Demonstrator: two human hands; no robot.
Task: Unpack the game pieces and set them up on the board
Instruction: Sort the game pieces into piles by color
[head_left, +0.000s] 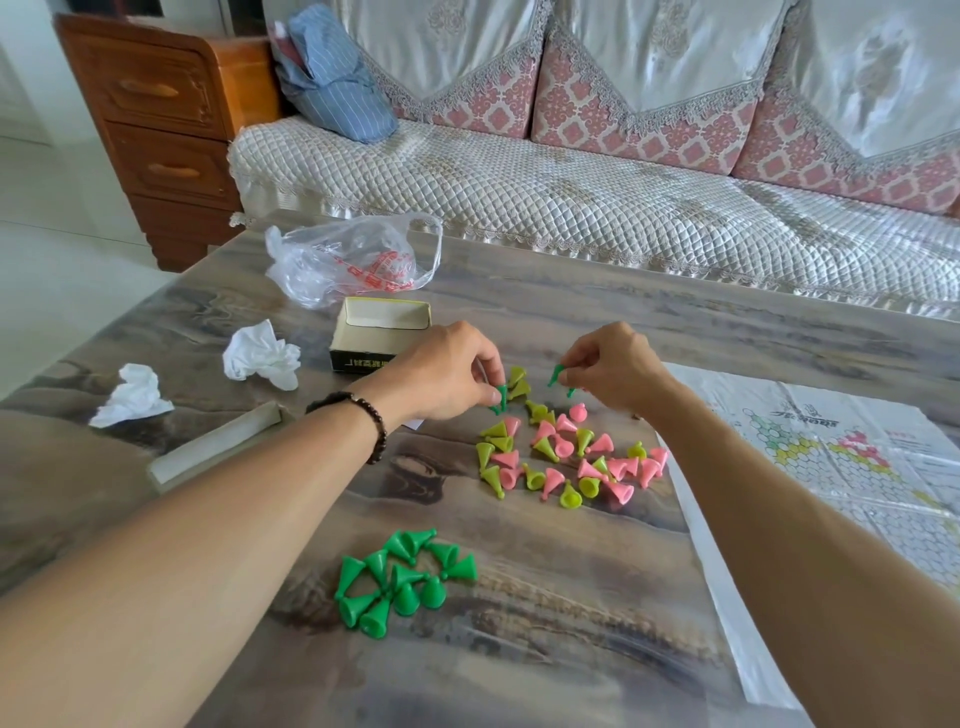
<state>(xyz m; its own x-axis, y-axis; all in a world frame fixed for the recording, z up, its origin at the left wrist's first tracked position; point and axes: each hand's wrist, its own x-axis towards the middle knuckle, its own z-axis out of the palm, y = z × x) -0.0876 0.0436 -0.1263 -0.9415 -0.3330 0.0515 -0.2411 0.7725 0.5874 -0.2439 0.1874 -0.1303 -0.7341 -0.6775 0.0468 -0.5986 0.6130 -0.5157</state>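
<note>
**Both hands picking dark green pieces out of the mixed pile**

The mixed pile (566, 457) of pink and yellow-green cones lies on the table (519, 649). At its far edge the left hand (447, 374) pinches a dark green piece (500, 399) between thumb and fingertips, long axis near upright. Right of it, above the pile's far side, the right hand (610, 371) pinches another dark green piece (556, 375), tilted, pointing down-left. Nearer than the pile lies a sorted cluster of dark green cones (402, 579), tumbled every way. Right of the pile lies the paper board (841, 467); beyond its left corner, the open box (382, 332).
</note>
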